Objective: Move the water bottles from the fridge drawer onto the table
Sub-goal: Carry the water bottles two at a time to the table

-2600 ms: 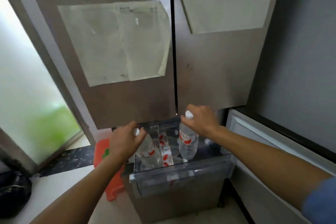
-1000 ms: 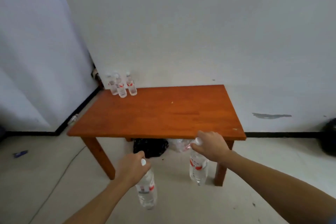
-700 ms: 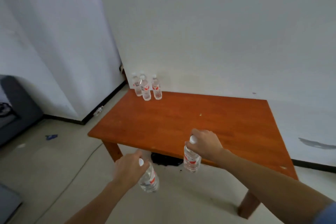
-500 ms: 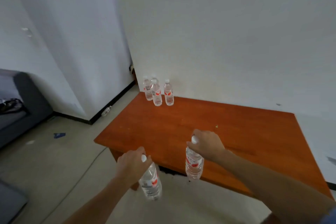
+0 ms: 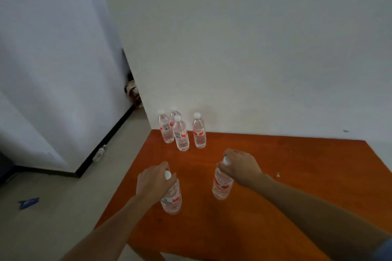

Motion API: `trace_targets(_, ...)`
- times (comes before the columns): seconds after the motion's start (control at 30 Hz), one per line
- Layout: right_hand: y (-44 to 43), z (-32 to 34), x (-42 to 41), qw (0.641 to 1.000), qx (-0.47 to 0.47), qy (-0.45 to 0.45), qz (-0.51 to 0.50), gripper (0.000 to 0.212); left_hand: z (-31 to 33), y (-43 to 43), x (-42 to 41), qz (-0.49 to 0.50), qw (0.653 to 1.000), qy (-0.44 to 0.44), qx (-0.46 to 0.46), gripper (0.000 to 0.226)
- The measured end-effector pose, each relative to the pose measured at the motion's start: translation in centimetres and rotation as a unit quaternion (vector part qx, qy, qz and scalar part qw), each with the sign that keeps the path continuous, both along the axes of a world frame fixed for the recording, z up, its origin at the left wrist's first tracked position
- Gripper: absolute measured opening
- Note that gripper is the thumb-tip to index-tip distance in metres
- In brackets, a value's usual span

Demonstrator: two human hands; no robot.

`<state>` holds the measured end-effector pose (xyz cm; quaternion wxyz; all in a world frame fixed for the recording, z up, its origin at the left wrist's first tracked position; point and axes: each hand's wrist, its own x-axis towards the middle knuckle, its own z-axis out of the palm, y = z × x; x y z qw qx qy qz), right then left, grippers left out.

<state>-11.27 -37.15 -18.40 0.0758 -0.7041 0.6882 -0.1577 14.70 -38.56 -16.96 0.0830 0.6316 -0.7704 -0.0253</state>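
My left hand (image 5: 153, 183) grips a clear water bottle (image 5: 172, 199) by its neck, just under the white cap, over the left part of the orange wooden table (image 5: 286, 176). My right hand (image 5: 240, 165) holds a second bottle (image 5: 221, 185) the same way, a little further in. Both bottles hang upright above the tabletop; whether their bases touch it I cannot tell. Several more bottles (image 5: 181, 133) with red-and-white labels stand grouped at the table's far left corner, against the wall. The fridge drawer is out of view.
A white wall runs behind the table, and another wall with a black skirting (image 5: 106, 140) stands to the left. A blue scrap (image 5: 28, 202) lies on the pale floor at the left. A small object (image 5: 132, 89) sits in the corner gap.
I have turned from the fridge drawer and come up to the table with a bottle in each hand. Both bottles have moved from beyond the table's near edge to above its top.
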Motion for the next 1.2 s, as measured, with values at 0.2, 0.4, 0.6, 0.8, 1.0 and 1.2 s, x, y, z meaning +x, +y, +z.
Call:
trace_targets(0.2, -9.3, -1.2, 0.4, 1.0, -0.006, 0.007, 0.005, 0.031, -1.9, -11.3, 0.4, -0.009, 1.0, 0.019, -0.007, 0.026)
trace_targets(0.4, -18.0, -4.0, 1.2, 0.999, 0.022, -0.001, 0.031, 0.037, -4.0, -19.8, -0.8, -0.029, 0.999, 0.039, 0.009, 0.032)
trace_targets(0.6, -23.3, -5.2, 3.1, 0.997, 0.055, 0.014, 0.042, 0.044, -5.8, -25.3, -0.6, -0.081, 0.995, 0.056, 0.027, 0.049)
trace_targets(0.8, -24.9, -6.4, 5.6, 0.998, 0.064, 0.006, -0.021, 0.042, -8.0, -29.3, 1.0, -0.14, 0.986, 0.068, 0.051, 0.029)
trace_targets(1.0, -25.1, -6.5, 7.1, 0.992, 0.075, 0.015, -0.104, 0.05, -7.6, -31.5, 1.5, -0.227, 0.97, 0.064, 0.049, 0.03)
trace_targets(1.2, -21.7, -5.4, 5.4, 0.978, 0.109, 0.01, -0.175, 0.059, -4.9, -32.3, -1.2, -0.293, 0.955, 0.042, -0.024, 0.032)
